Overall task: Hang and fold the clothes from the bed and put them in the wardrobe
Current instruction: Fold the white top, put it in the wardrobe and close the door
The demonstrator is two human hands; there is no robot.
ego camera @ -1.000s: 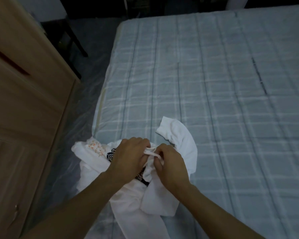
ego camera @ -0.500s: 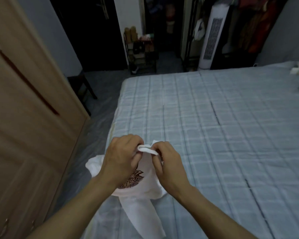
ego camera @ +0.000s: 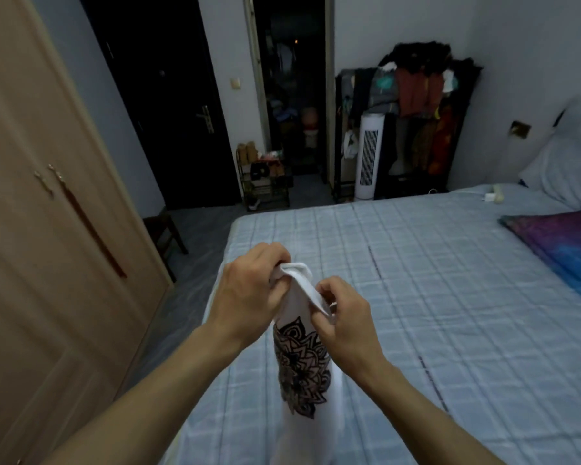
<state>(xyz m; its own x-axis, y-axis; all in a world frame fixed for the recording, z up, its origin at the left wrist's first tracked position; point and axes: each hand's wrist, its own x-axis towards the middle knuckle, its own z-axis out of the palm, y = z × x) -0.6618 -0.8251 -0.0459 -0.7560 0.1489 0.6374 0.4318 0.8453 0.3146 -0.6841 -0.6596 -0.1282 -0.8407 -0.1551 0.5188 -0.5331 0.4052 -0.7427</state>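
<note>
Gripping a white cotton T-shirt with a black mandala print point(ego camera: 301, 364) by its ribbed neckline, with both hands close together. Clenching the left side of the collar in the left hand point(ego camera: 249, 293), with fingers curled over the bunched rim. Pinching the right side of the same rim between thumb and fingertips of the right hand point(ego camera: 344, 317).

Holding it raised above the near corner of the pale blue checked bed point(ego camera: 433, 280), so as to let the garment hang straight down with the print toward the camera. Lower hem out of frame; impossible to tell whether clear of the mattress.

Probably taken at the neck to find the shoulders and shake the cloth open, ahead of either slipping in a hanger or laying flat for folding. No hanger in view.

Standing beside the tall light-wood wardrobe point(ego camera: 47, 280) on the left, with doors seemingly closed. Likely to need a freed hand for those doors.

Noted at the far right of the bed: a purple and blue patterned cloth point(ego camera: 564, 250).
</note>
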